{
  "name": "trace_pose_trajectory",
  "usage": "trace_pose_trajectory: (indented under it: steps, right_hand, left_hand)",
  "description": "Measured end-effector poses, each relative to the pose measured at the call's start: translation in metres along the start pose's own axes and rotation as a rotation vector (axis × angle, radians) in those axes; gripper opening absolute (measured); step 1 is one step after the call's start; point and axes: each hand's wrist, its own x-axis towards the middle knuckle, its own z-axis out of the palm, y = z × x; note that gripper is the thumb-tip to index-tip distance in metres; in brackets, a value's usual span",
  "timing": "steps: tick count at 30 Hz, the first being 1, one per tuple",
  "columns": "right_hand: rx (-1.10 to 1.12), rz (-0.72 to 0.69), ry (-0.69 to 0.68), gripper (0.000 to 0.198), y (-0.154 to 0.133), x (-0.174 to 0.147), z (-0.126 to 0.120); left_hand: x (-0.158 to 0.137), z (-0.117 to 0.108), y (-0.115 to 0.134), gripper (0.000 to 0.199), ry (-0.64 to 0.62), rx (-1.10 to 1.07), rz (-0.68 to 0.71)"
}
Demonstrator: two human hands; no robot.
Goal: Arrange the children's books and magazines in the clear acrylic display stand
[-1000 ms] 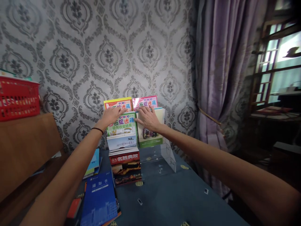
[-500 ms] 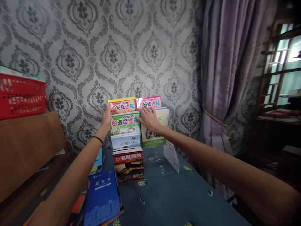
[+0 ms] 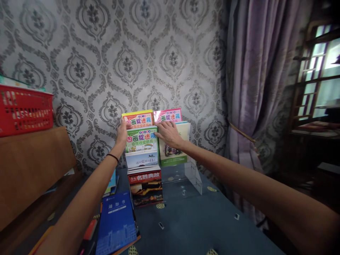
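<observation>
A clear tiered rack [image 3: 195, 177] holds several books on the table. My left hand [image 3: 122, 132] grips the left edge of a green picture book [image 3: 142, 140], its fingertips between this book and the orange picture book [image 3: 139, 118] behind. On the opposite side, my right hand [image 3: 169, 134] has its thumb at the green book's right edge, with its fingers bent over the upper corner. Part of a pale green book [image 3: 174, 157] is hidden by that hand, and a pink picture book [image 3: 170, 115] rises behind it. Below stand a bluish-white book [image 3: 143, 160] and a dark red-topped book [image 3: 146, 189].
A blue booklet [image 3: 117, 223] lies on a pile at the front left of the dark tablecloth [image 3: 191, 223]. Left of it, a red basket [image 3: 26, 109] rests on a brown box [image 3: 37, 166]. Patterned wall and a purple curtain [image 3: 252, 88] stand behind.
Both hands stay at the green book with almost no movement. The view has shifted very slightly.
</observation>
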Motion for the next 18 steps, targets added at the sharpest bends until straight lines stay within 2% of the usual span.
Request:
trace_pose_trajectory:
  steps: [2, 5, 7, 12, 15, 18]
  right_hand:
    - [-0.018, -0.005, -0.01, 0.047, 0.012, -0.006, -0.003]
    - [-0.051, 0.029, -0.001, 0.05, 0.032, -0.018, -0.008]
    - [-0.055, 0.044, 0.004, 0.046, 0.042, -0.025, -0.012]
    - [-0.045, 0.044, -0.003, 0.032, 0.049, -0.033, -0.021]
    - [-0.041, 0.038, -0.018, 0.028, 0.048, -0.032, -0.026]
    - [-0.015, 0.034, -0.028, 0.026, 0.049, -0.031, -0.029]
  left_hand:
    - [-0.003, -0.004, 0.008, 0.068, 0.087, 0.16, 0.036]
    - [-0.01, -0.004, 0.029, 0.043, 0.137, 0.488, 0.237]
    - [-0.017, 0.003, 0.047, 0.036, 0.069, 0.637, 0.406]
    - [-0.035, 0.036, 0.079, 0.033, -0.254, 0.843, 0.71]
    - [-0.039, 0.053, 0.085, 0.033, -0.348, 0.926, 0.769]
    - [-0.037, 0.063, 0.087, 0.032, -0.409, 0.982, 0.752]
